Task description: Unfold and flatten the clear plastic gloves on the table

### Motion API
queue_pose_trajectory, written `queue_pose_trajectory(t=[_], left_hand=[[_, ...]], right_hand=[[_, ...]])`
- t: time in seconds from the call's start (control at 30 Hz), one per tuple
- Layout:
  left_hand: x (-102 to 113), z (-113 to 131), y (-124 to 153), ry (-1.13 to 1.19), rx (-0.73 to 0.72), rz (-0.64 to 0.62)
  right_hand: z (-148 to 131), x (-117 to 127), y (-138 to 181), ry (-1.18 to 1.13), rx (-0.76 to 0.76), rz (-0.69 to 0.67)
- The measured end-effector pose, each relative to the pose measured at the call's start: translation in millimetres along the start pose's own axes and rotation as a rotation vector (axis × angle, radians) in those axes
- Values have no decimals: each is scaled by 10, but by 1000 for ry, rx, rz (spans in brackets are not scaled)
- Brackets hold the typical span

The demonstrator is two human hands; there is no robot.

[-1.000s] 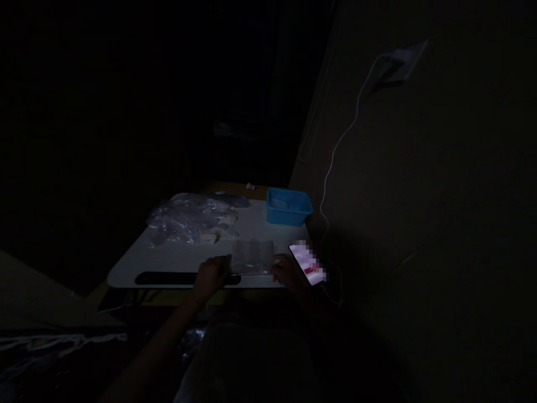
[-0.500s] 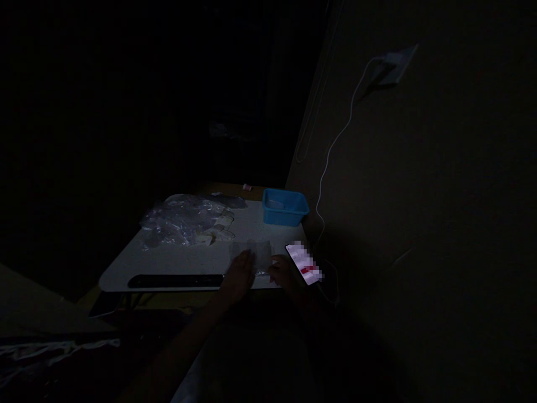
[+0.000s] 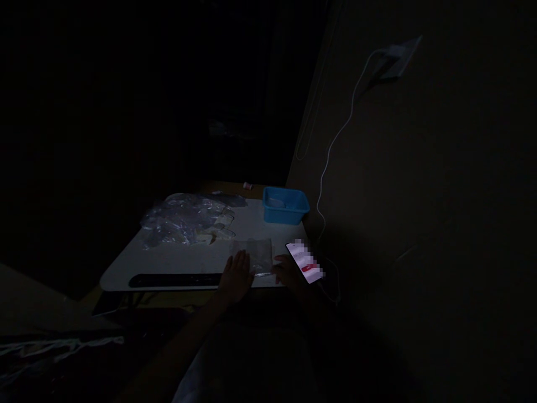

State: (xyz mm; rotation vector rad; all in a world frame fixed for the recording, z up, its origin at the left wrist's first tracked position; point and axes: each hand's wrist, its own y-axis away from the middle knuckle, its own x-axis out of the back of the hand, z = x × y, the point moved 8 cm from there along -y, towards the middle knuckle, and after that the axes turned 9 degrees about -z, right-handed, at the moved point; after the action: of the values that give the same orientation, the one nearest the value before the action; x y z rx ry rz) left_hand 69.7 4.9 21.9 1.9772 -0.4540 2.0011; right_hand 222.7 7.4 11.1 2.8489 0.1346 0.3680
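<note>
The room is very dark. A small clear plastic bag (image 3: 257, 252) lies flat near the front edge of a white lap table (image 3: 176, 260). My left hand (image 3: 235, 273) rests flat on the bag's left part, fingers stretched out. My right hand (image 3: 287, 271) is at the bag's right corner, fingers curled at its edge; whether it pinches the bag I cannot tell.
A lit phone (image 3: 305, 262) lies at the table's right front corner, its white cable (image 3: 331, 151) running up to a wall socket (image 3: 396, 56). A blue tub (image 3: 285, 205) stands at the back right. A heap of clear plastic bags (image 3: 184, 222) lies at the back left.
My left hand moved right from the bag's left edge onto the bag and now lies flat on it. My right hand stayed at the right corner.
</note>
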Motion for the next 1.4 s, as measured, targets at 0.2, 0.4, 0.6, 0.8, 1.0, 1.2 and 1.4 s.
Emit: queue_pose_trajectory(t=[0.2, 0.4, 0.6, 0.8, 1.0, 1.2, 1.4], left_hand=[[-14, -11, 11, -11, -18, 85], [-11, -20, 37, 44, -62, 170], [-21, -55, 26, 139, -95, 179], [-48, -89, 10, 173, -87, 164], [-67, -93, 6, 145, -82, 158], [-108, -75, 7, 108, -89, 126], [-81, -127, -5, 257, -87, 144]], right_hand=[[-88, -124, 107, -140, 61, -66], [-93, -258, 101, -267, 15, -104], [-17, -360, 25, -335, -10, -193], [39, -394, -19, -398, -3, -251], [-72, -503, 31, -479, -27, -365], [-125, -504, 88, -570, -72, -390], [-155, -515, 120, -529, -71, -408]])
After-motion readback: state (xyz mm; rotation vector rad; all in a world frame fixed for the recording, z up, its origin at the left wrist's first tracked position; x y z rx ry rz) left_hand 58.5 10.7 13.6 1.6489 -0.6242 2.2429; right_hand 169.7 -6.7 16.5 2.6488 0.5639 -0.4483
